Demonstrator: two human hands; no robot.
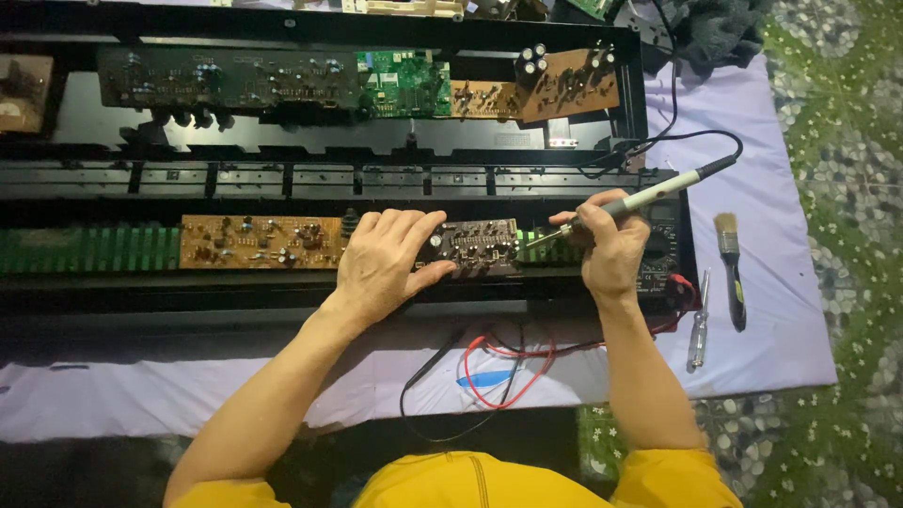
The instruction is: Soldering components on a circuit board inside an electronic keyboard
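head view: soldering on a small circuit board over an opened keyboard chassis.

left hand (381, 268) is closed on the left edge of the small dark circuit board (473, 245), propped on the black chassis (282, 179) beside a brown board (259, 242). right hand (611, 249) is wrapped round a soldering iron (649, 196), tip at the board's right edge. the board looks light, stiff and fragile; take it by the bare edges, clear of components. a paintbrush (729, 263) and screwdriver (698, 329) lie on the lilac cloth (771, 188).

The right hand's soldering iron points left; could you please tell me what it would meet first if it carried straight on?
Probably the small dark circuit board that the left hand holds; the tip looks almost on its right edge.
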